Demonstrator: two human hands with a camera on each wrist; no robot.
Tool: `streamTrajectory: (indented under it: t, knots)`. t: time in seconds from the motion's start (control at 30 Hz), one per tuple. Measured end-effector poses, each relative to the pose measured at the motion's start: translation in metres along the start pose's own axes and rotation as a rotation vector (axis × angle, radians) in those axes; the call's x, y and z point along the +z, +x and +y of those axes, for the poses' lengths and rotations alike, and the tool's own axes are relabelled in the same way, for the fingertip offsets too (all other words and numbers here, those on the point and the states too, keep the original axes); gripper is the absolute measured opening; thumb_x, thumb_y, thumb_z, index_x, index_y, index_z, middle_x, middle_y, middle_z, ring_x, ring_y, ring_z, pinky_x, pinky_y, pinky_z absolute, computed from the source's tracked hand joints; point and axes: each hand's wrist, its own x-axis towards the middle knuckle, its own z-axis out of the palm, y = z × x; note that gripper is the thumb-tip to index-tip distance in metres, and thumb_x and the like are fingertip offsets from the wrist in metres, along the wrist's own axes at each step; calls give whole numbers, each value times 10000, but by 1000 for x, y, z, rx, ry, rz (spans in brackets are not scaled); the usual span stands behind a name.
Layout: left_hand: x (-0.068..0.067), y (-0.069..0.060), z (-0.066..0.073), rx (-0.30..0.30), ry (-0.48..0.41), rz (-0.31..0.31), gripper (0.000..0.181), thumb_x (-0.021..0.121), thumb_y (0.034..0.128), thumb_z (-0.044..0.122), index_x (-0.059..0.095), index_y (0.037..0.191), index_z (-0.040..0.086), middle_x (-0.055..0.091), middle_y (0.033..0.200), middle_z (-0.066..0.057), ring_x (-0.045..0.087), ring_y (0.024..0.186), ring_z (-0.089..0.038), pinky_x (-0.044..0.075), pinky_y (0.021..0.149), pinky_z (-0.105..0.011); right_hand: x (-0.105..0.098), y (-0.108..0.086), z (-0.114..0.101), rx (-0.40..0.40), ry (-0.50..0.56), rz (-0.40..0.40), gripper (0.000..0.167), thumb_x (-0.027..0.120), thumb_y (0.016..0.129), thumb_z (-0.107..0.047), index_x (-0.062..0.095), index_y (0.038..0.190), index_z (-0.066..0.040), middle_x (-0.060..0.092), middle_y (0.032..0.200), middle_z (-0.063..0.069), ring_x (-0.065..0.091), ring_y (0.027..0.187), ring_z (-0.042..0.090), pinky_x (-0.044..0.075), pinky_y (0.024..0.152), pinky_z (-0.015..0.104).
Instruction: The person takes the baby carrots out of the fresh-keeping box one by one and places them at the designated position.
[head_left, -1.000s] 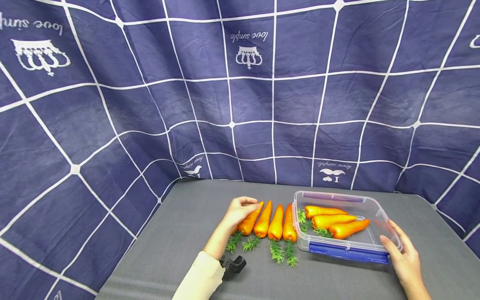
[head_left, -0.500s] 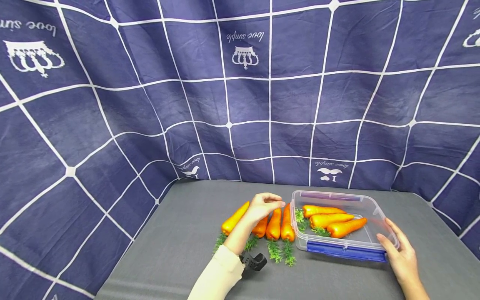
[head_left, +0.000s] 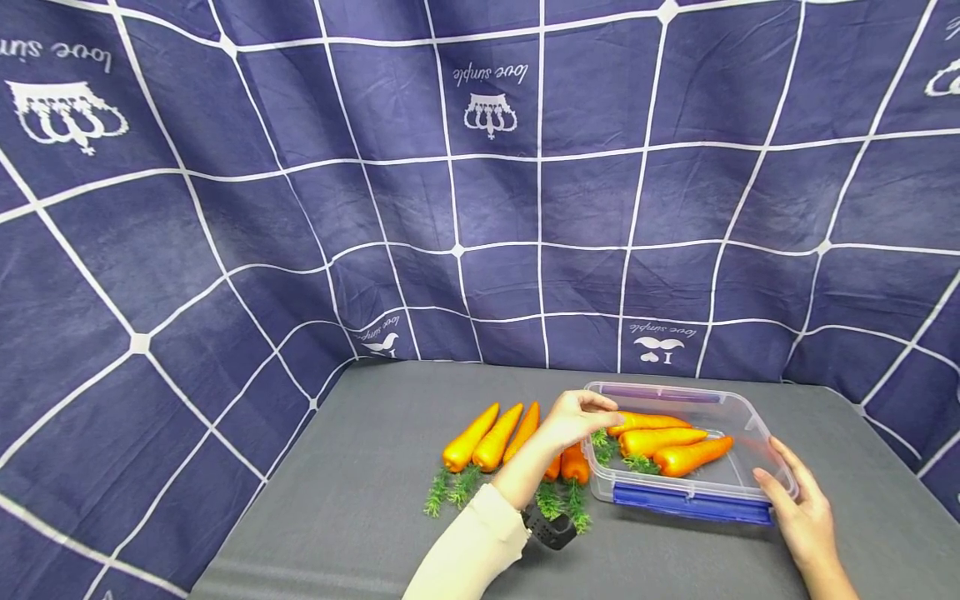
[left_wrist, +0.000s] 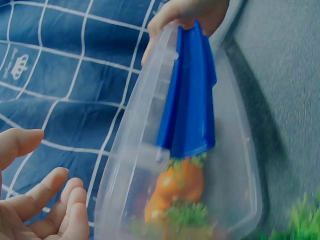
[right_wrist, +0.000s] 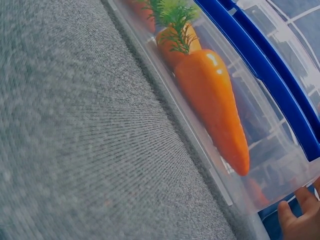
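Observation:
The clear box [head_left: 750, 450] with a blue latch [head_left: 690, 502] holds three orange carrots, one of them the front carrot [head_left: 693, 457]. My right hand [head_left: 808, 508] grips its right end, thumb on the near rim. Above the box's left rim hovers my left hand [head_left: 576, 419], fingers loosely bent, with nothing held. The left wrist view shows that hand's fingers [left_wrist: 47, 202] apart beside the box [left_wrist: 125, 165]. In the right wrist view a carrot [right_wrist: 212, 100] lies inside the box, and my right fingers [right_wrist: 300, 215] touch its end.
Several carrots with green tops lie in a row left of the box, such as the leftmost carrot [head_left: 470, 437]; my left forearm partly covers some. A blue checked cloth [head_left: 405, 208] hangs behind the grey table surface [head_left: 360, 467].
My left hand has moved right, from over the row of carrots to the box's left rim, uncovering the leftmost carrots. My right hand stays on the box, and the view has shifted slightly.

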Motion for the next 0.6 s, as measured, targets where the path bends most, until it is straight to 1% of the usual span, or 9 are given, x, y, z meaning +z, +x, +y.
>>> streamTrajectory:
  t: [0.2,0.3,0.4,0.53,0.6]
  knots:
    - [23,4,1,-28,39,-23,222,794,777,129,748,960,12,704,768,39,600,677,-8,484,661,-174,0,-1,0,18,-12,-5,593,588,962,-85,397,1505,-227,442,1186,-407,371,1157,-158,239,923,8]
    - [33,7,2,-32,72,-13,219,799,771,121,749,951,7,696,749,52,581,658,6,470,650,-162,0,-1,0,8,-10,-4,593,589,958,-72,402,1503,-213,447,1194,-392,380,1162,-152,247,928,14]
    - [44,10,1,-39,109,-17,206,803,765,123,749,930,12,682,731,70,561,636,11,461,627,-156,0,-1,1,-10,-13,1,589,589,956,-62,410,1498,-206,448,1204,-384,383,1160,-150,252,924,14]
    - [58,14,-1,-69,154,-14,153,821,745,144,754,856,64,653,694,97,547,619,2,451,596,-158,-1,0,1,-27,7,-4,599,582,951,-27,412,1497,-204,455,1220,-372,398,1157,-148,268,921,22]
    - [63,17,-3,-83,180,-4,143,831,732,156,754,829,84,647,684,104,545,627,1,448,603,-156,0,0,2,-29,18,-5,604,581,947,-11,415,1496,-201,461,1217,-371,408,1148,-148,277,916,26]
